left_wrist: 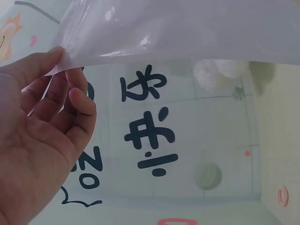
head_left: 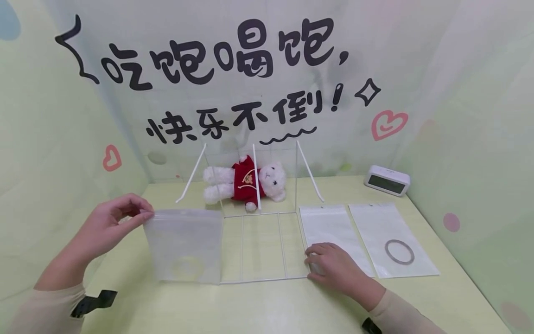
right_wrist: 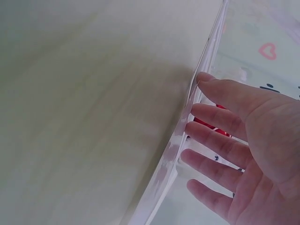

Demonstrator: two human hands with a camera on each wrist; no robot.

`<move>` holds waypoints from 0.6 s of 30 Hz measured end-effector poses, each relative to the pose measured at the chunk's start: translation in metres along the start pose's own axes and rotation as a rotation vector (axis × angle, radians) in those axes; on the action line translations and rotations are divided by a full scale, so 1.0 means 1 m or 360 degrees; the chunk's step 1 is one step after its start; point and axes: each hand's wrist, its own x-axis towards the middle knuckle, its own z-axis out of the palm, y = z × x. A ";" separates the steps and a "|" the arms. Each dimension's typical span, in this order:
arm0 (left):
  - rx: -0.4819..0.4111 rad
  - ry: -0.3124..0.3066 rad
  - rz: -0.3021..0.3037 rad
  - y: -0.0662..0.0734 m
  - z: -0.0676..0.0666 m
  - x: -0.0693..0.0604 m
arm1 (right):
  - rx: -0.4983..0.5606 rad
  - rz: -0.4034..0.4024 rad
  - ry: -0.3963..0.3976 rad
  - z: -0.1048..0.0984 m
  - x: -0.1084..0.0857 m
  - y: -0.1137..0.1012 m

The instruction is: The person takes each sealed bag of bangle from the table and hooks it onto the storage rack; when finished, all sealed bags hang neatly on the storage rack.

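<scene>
My left hand [head_left: 110, 225] pinches the upper left corner of a translucent zip bag [head_left: 183, 239] between thumb and fingertips. The bag hangs at the left of a white wire rack [head_left: 263, 280], with a faint pale-yellow ring [head_left: 187, 266] showing through it. In the left wrist view the same bag [left_wrist: 178, 30] stretches away from the thumb tip. My right hand [head_left: 333, 266] rests on the left edge of a flat white bag [head_left: 327, 222] beside the rack. In the right wrist view its fingers [right_wrist: 218, 140] are spread and fairly straight, touching that edge. The hand partly hides a greyish thing there.
Another flat bag [head_left: 371, 222] lies farther right, with a grey ring [head_left: 399, 252] on or in it. A white plush bear in a red top [head_left: 246, 181] lies behind the rack's three white prongs [head_left: 309, 171]. A white digital clock [head_left: 388, 180] stands at the back right.
</scene>
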 end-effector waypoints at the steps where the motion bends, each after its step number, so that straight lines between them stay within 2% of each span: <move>1: -0.0024 0.0003 0.0050 0.005 0.000 0.000 | -0.0009 -0.0008 0.0015 0.001 0.000 0.000; 6: -0.0106 -0.0022 0.0325 0.027 -0.004 0.003 | -0.0025 -0.0021 0.0022 0.000 0.000 0.001; 10: -0.0228 -0.0023 0.0506 0.036 -0.008 0.008 | -0.0028 -0.0003 -0.0020 -0.003 0.001 0.000; 18: -0.0616 -0.0005 0.0719 0.050 -0.015 0.014 | -0.0033 -0.0003 -0.0032 -0.002 0.001 0.000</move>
